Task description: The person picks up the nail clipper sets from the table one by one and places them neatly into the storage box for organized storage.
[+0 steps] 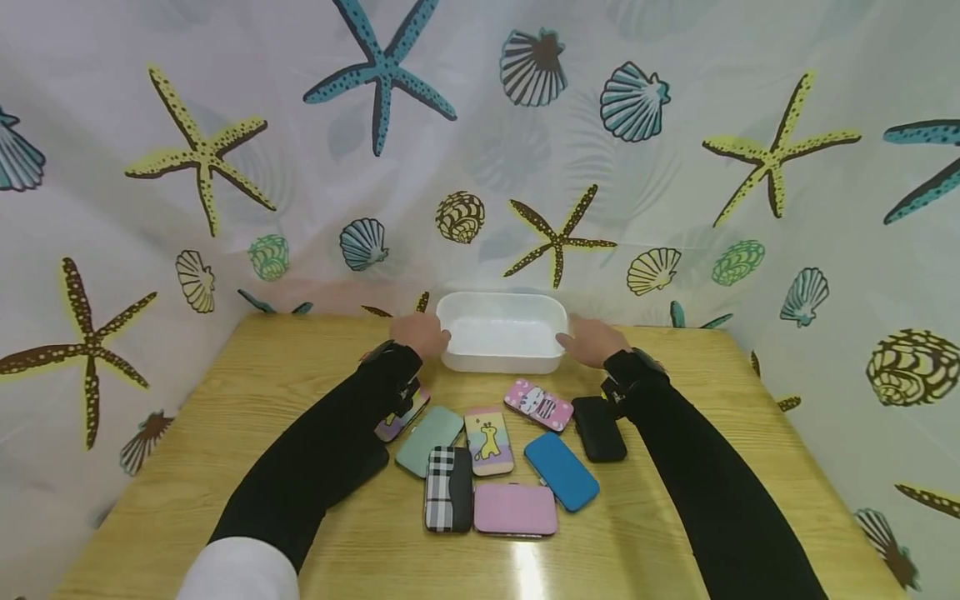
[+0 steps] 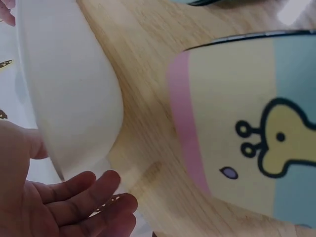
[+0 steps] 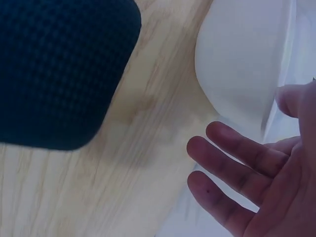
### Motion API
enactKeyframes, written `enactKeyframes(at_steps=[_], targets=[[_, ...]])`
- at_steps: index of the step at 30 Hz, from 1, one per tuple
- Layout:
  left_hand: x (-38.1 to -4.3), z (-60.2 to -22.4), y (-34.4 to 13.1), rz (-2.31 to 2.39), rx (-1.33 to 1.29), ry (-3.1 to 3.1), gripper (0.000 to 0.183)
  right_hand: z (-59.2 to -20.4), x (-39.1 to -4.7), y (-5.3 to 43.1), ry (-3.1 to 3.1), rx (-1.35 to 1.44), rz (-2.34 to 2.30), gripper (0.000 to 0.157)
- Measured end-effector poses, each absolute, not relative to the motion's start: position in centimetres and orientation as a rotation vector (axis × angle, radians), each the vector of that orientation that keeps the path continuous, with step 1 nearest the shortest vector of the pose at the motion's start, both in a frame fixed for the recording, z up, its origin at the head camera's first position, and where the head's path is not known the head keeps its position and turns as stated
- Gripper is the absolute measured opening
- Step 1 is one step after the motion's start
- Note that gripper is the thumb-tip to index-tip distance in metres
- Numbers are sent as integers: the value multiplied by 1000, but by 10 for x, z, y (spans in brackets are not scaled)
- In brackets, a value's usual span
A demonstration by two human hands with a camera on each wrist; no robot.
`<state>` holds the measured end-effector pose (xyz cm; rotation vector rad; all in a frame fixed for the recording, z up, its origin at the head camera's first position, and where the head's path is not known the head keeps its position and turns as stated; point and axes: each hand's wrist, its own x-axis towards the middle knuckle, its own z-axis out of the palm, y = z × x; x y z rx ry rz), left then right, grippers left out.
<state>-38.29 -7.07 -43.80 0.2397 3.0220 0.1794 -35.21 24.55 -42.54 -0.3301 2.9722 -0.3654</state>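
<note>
A white plastic tub (image 1: pixel 501 363) stands at the back of the wooden table, between both hands. My left hand (image 1: pixel 422 335) pinches its left end; in the left wrist view the thumb lies over the rim and the other fingers (image 2: pixel 101 192) extend outside the wall. At the opposite end, my right hand (image 1: pixel 596 342) holds the rim between thumb and forefinger, with the remaining fingers (image 3: pixel 217 197) spread loosely. Close to the left wrist is a giraffe-printed case (image 2: pixel 227 118). A dark textured case (image 3: pixel 59 74) appears near the right wrist.
Several flat cases lie in front of the tub: a giraffe one (image 1: pixel 489 440), pink cat one (image 1: pixel 538 404), black one (image 1: pixel 599 429), blue one (image 1: pixel 561 471), plain pink one (image 1: pixel 515 509), checked one (image 1: pixel 448 490) and green one (image 1: pixel 430 442). A patterned curtain (image 1: pixel 480 150) hangs behind.
</note>
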Motion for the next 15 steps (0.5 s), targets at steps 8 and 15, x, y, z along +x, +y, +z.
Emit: enactKeyframes(at_steps=[8,15], targets=[[-378,-445,-71,213,248,2925,34,-438,-356,230,3030,-275,-357,41],[-366,-431,-69,22,408,2862,23,-441,-355,230,3042,-248,-367,44]])
